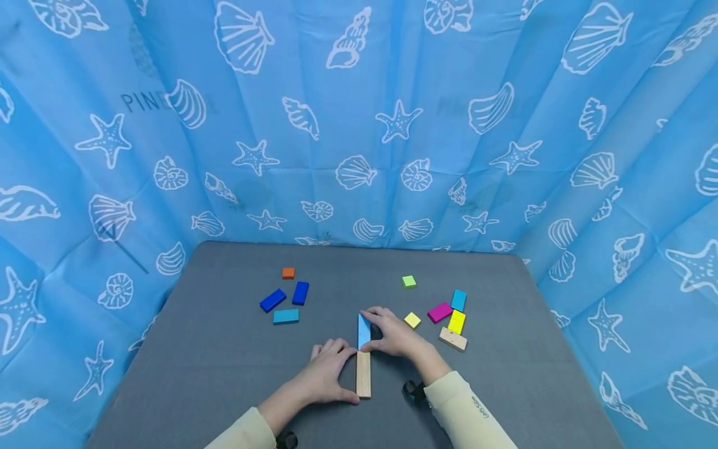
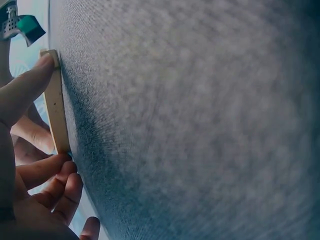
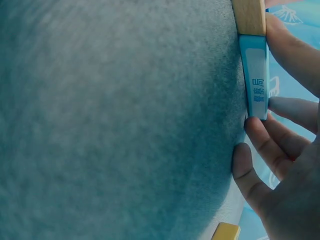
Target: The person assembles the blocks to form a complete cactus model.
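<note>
Wooden block (image 1: 363, 375): we see the left hand (image 1: 325, 376), thumb and finger spread, gripping its ends; the right hand (image 1: 395, 334) pinches the blue block (image 1: 363, 330) abutting its far end.

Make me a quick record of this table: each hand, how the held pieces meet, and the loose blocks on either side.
Left hand: pinches a plain wooden block by its ends
Right hand: holds a light blue block, fingers at its far end
Held pieces: touching end to end, wooden one nearer the person
Loose, left: orange block, two dark blue blocks, teal block
Loose, right: lime green block, small yellow block, magenta block, sky blue block, larger yellow block, second wooden block
</note>
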`<action>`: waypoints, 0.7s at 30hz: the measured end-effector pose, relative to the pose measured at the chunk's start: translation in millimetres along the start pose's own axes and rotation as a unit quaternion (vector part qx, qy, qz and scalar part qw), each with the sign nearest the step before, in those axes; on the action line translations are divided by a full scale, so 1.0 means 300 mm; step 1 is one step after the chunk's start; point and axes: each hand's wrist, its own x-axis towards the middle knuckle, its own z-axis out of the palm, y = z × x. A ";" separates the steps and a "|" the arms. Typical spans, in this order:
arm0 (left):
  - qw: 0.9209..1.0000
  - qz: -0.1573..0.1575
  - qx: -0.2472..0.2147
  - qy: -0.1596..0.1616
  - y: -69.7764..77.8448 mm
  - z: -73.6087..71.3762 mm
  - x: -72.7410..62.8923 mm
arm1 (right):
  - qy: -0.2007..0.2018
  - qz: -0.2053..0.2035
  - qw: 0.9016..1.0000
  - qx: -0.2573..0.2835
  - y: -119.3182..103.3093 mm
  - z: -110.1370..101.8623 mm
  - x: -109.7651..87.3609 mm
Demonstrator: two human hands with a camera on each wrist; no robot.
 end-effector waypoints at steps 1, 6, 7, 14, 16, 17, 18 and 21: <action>1.000 0.000 0.002 -0.002 0.002 -0.002 0.000 | 0.000 0.002 1.000 0.000 0.000 0.001 0.000; 1.000 -0.003 0.019 -0.013 0.010 -0.001 -0.001 | -0.002 0.004 1.000 0.003 -0.001 0.004 -0.001; 1.000 -0.003 0.023 -0.015 0.012 -0.001 -0.002 | -0.002 0.005 1.000 0.006 -0.001 0.005 0.000; 0.999 0.002 0.045 -0.017 0.019 0.002 -0.001 | 0.000 0.008 1.000 0.015 -0.001 0.001 -0.002; 0.998 0.004 0.052 -0.018 0.021 0.003 -0.003 | 0.000 0.007 1.000 0.014 0.001 0.002 -0.004; 0.998 0.005 0.055 -0.018 0.022 0.005 -0.004 | 0.000 0.006 1.000 0.014 0.002 0.003 -0.005; 0.998 0.006 0.056 -0.020 0.022 0.006 -0.005 | 0.000 0.005 1.000 0.013 0.002 0.004 -0.006; 0.999 0.001 0.043 -0.016 0.023 0.006 -0.007 | 0.006 0.006 1.000 0.017 0.001 0.004 -0.008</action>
